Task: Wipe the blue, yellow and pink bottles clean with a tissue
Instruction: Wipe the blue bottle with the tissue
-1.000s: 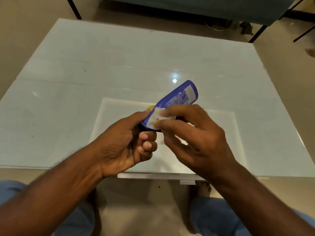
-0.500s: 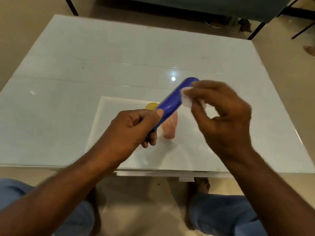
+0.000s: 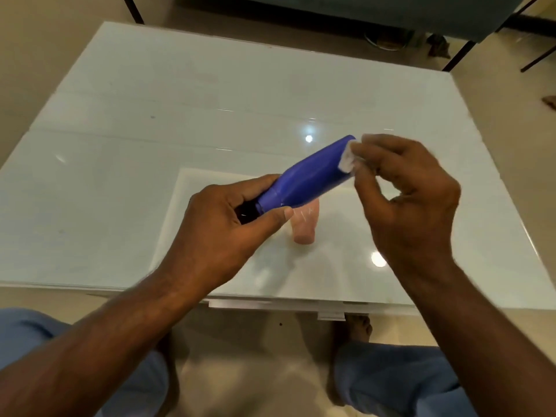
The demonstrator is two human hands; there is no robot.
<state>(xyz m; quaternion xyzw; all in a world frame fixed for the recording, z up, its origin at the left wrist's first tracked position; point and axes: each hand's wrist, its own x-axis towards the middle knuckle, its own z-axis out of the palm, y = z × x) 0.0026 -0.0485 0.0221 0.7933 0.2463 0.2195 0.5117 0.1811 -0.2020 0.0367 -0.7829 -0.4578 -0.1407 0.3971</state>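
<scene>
My left hand (image 3: 228, 227) grips the blue bottle (image 3: 310, 176) by its cap end and holds it tilted above the table, base pointing up and right. My right hand (image 3: 403, 200) pinches a small white tissue (image 3: 347, 159) against the bottle's base end. Under the blue bottle, the pink bottle (image 3: 304, 227) lies on the white mat (image 3: 216, 200). The yellow bottle is hidden behind my left hand and the blue bottle.
The glass table (image 3: 150, 115) spreads wide on all sides of the mat. Its near edge runs just above my knees (image 3: 391, 374). Dark furniture legs (image 3: 132, 9) stand on the floor beyond the far edge.
My right hand slid the tissue from the bottle's cap end up to its base end. The left hand turned the bottle, so its label no longer faces me. The yellow bottle went out of sight.
</scene>
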